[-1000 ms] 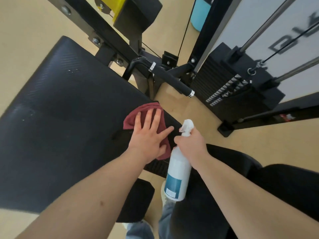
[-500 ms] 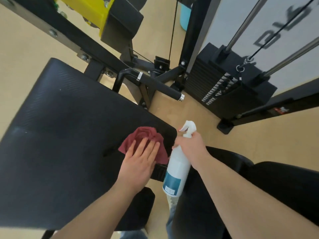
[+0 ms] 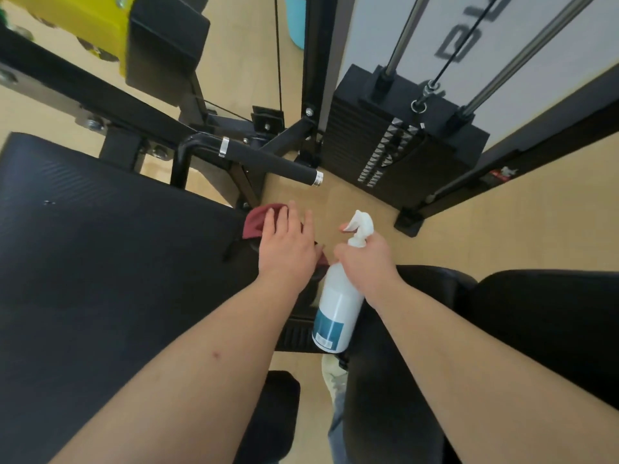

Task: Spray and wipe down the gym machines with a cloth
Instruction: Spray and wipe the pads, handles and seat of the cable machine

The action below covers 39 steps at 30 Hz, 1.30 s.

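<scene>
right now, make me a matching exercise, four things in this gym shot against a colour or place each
1 cloth
2 spray bottle
3 weight stack
4 handle bar

A white, held in the right hand
B black, under the chrome rods
C dark red, under the left hand
D sticks out just beyond the pad

Pairs: 1-C, 2-A, 3-B, 4-D

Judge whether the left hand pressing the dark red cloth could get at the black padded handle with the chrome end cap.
Probably yes: the left hand lies flat on the dark red cloth, and nothing stands between it and the black padded handle just beyond.
</scene>
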### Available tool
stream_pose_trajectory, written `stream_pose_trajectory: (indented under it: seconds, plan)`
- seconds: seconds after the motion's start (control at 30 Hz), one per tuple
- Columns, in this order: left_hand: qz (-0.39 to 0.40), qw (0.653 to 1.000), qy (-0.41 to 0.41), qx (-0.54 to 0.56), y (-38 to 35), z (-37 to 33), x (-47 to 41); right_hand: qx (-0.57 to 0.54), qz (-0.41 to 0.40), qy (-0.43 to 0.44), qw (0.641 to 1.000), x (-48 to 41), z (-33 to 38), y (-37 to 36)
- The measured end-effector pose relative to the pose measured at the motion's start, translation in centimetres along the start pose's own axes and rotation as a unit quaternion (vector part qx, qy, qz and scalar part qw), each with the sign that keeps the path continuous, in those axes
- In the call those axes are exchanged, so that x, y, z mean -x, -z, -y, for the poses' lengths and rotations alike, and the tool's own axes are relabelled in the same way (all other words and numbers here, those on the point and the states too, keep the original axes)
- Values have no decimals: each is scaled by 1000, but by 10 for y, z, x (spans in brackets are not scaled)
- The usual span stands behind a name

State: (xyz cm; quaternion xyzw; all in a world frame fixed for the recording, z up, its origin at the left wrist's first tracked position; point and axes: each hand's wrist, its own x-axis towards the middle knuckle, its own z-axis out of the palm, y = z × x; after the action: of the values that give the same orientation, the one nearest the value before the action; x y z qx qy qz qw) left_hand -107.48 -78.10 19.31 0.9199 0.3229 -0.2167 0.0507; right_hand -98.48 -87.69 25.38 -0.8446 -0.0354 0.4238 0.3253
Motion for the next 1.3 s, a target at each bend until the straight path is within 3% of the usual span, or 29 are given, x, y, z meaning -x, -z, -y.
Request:
stream_pose_trajectory:
  seconds: [0.17,0.37,0.47,0.8,1.0,1.2,1.3]
  plan:
    - [-19,999,-49,-1,-16,5,43,3,17,7,1000,6,1,0]
    - [36,958,-280,-55,-34,17,61,-26,22,11,999,5,3,0]
    - [39,941,-327,-76,-23,21,34,-32,19,15,999,1,1,-3]
    - [-21,985,-168,-10,-23,21,40,48,44,43,997,3,16,-19]
    - [-48,996,-74,30,-9,71,60,58,100,50,992,15,46,-31]
    - [-63,997,45,7,8,142,87,99,102,11,990,23,55,-39]
    - [-65,996,63,-6,9,143,87,108,105,-1,989,25,55,-35]
